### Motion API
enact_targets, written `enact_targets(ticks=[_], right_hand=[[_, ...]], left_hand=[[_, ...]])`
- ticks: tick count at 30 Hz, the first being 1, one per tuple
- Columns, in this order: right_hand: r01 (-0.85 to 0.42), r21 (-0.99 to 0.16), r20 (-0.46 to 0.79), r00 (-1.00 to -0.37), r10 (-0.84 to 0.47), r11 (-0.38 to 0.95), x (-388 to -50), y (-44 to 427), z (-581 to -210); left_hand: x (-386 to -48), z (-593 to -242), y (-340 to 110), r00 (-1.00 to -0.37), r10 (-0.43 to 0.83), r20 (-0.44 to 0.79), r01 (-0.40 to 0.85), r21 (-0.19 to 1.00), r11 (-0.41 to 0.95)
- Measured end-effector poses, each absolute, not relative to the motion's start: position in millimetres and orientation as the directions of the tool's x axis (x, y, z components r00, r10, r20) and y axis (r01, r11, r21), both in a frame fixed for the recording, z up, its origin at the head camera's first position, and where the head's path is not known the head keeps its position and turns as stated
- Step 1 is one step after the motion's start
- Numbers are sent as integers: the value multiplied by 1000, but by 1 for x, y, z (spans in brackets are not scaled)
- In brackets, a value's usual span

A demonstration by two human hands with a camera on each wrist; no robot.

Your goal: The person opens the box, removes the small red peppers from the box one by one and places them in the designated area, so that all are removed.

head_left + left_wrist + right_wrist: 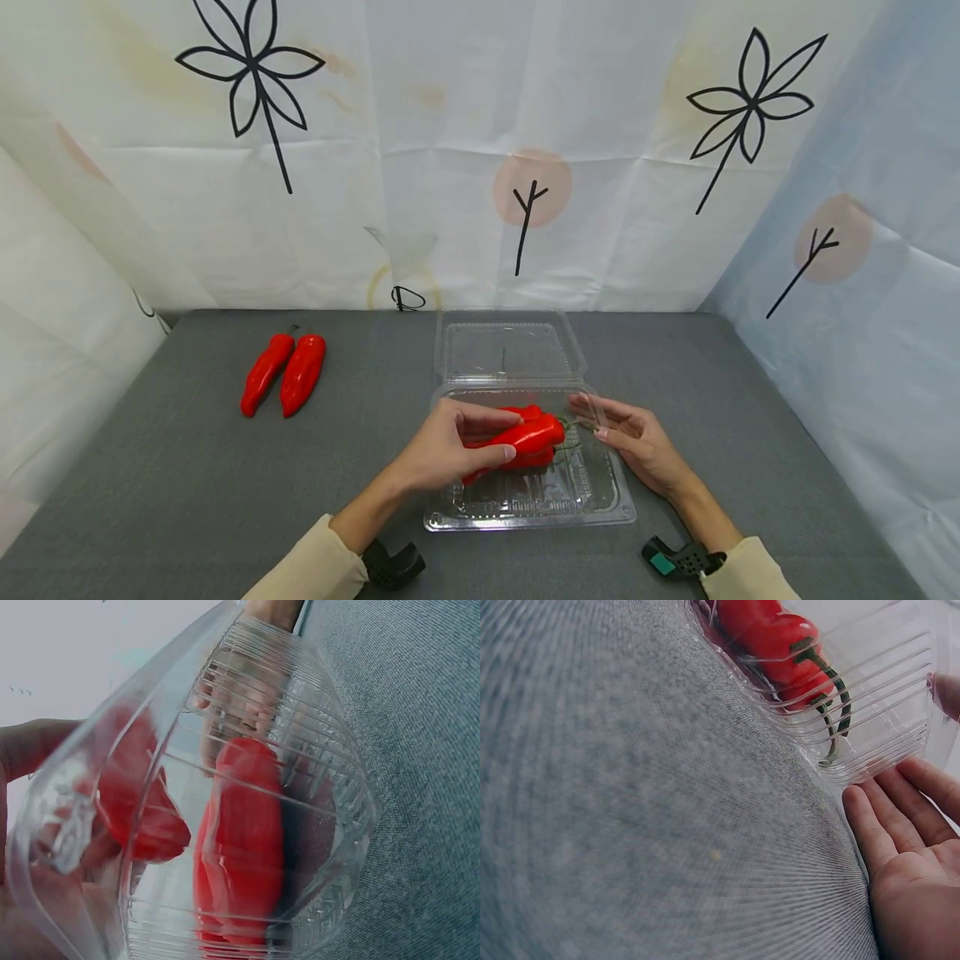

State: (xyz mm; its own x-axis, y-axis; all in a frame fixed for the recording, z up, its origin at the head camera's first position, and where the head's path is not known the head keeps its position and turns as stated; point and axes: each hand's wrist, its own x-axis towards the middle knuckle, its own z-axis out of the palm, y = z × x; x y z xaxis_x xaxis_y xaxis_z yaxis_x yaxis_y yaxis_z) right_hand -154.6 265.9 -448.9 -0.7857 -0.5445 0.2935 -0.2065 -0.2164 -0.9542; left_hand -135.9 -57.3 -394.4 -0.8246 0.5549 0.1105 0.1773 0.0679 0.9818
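In the head view my left hand (450,442) holds a red pepper (536,433) between thumb and fingers, over the clear plastic container (592,508). More red peppers (534,459) lie inside beneath it, stems toward the right. My right hand (637,442) is at the container's right side, thumb near the rim and a stem. The right wrist view shows that hand (907,825) with its fingers extended against the ribbed wall (885,750). Through the plastic in the left wrist view, the raised pepper (139,795) hangs beside a lower one (244,832).
Two red peppers (262,375) (303,375) lie side by side at the left back of the grey table (187,500). The container's clear lid (510,346) is folded back toward the patterned cloth wall (450,208). Cloth also hangs at both sides.
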Motion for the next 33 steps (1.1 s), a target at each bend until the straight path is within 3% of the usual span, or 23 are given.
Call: enact_targets(ticks=[5, 33], right_hand=[[-190, -963, 264, -812, -520, -191, -154, 265, -449], [-232, -947, 315, -795, -518, -221, -156, 266, -450]], left_hand=[[-136, -395, -57, -827, 546, 133, 174, 985, 23], [-138, -389, -57, -873, 418, 250, 211, 968, -138]])
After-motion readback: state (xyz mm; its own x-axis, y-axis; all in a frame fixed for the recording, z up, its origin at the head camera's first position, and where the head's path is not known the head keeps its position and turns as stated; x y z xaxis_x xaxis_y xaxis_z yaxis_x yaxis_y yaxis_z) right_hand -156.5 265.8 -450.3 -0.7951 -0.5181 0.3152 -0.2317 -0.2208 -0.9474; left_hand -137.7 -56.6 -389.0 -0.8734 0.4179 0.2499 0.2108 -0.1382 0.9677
